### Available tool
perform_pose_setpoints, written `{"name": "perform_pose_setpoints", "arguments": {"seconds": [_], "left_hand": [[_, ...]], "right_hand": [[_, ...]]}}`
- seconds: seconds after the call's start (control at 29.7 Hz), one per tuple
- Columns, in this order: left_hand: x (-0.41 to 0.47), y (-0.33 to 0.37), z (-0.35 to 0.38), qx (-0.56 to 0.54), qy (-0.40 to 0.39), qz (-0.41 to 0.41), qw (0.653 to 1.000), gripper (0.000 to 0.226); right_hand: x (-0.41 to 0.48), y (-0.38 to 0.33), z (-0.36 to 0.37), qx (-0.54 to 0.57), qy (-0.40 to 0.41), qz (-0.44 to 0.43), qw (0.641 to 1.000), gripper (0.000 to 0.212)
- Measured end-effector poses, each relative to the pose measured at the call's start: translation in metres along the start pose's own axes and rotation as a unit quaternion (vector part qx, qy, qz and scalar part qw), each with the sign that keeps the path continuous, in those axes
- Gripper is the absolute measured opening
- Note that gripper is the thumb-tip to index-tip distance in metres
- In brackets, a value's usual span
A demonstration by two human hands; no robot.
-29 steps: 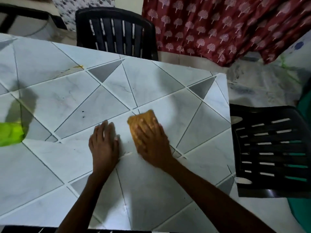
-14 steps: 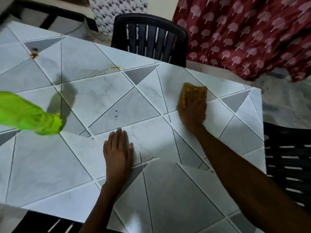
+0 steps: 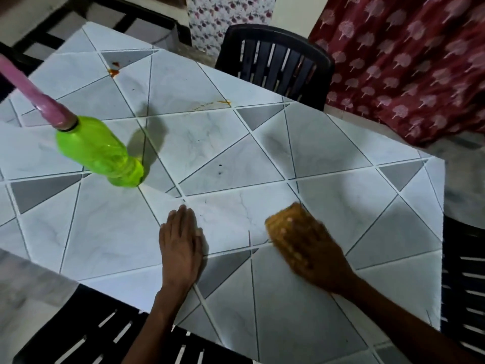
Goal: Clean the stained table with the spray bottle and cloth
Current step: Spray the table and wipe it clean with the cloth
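Note:
The table (image 3: pixel 236 143) has a white and grey triangle-patterned top. My right hand (image 3: pixel 315 256) presses an orange-yellow cloth (image 3: pixel 286 219) flat on it near the front right; the hand is motion-blurred. My left hand (image 3: pixel 181 245) lies flat, palm down, fingers together, just left of the cloth. A bright green spray bottle (image 3: pixel 97 151) with a pink top (image 3: pixel 34 93) stands on the table to the far left. Orange stains show at the back left (image 3: pixel 113 72) and the back middle (image 3: pixel 223 102), with small dark specks (image 3: pixel 220 169) near the centre.
A black slatted chair (image 3: pixel 275 61) stands behind the table, another at the right edge (image 3: pixel 464 285), and one below the near edge (image 3: pixel 105 334). A red patterned curtain (image 3: pixel 406 61) hangs at the back right.
My right hand has swept the cloth back from the far side toward me. The left hand stays flat. The view has shifted, showing more of the bottle and the back-left stain.

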State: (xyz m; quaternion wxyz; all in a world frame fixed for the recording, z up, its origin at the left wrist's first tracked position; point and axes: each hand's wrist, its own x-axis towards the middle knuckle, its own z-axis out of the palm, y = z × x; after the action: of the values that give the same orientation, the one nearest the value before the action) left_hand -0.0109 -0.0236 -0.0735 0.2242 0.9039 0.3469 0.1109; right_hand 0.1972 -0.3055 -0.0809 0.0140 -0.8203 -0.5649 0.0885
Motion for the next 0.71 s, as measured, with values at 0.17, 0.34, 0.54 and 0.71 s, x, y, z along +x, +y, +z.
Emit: {"name": "perform_pose_setpoints", "arguments": {"seconds": [0.17,0.34,0.54,0.71], "left_hand": [[-0.012,0.004,0.002,-0.060,0.002,-0.002,0.998,0.048],[-0.027,-0.015,-0.007,-0.157,0.052,-0.029,0.986,0.054],[-0.012,0.018,0.004,-0.117,0.044,-0.024,0.992,0.051],[-0.026,0.088,0.043,-0.037,-0.043,0.086,0.995,0.050]], "right_hand": [[0.163,-0.011,-0.026,0.034,0.065,0.306,0.949,0.076],[0.171,-0.138,-0.012,0.003,0.028,0.059,0.998,0.073],[0.045,-0.094,0.001,0.040,0.055,0.137,0.988,0.073],[-0.104,-0.011,0.021,0.051,0.061,0.455,0.887,0.073]]}}
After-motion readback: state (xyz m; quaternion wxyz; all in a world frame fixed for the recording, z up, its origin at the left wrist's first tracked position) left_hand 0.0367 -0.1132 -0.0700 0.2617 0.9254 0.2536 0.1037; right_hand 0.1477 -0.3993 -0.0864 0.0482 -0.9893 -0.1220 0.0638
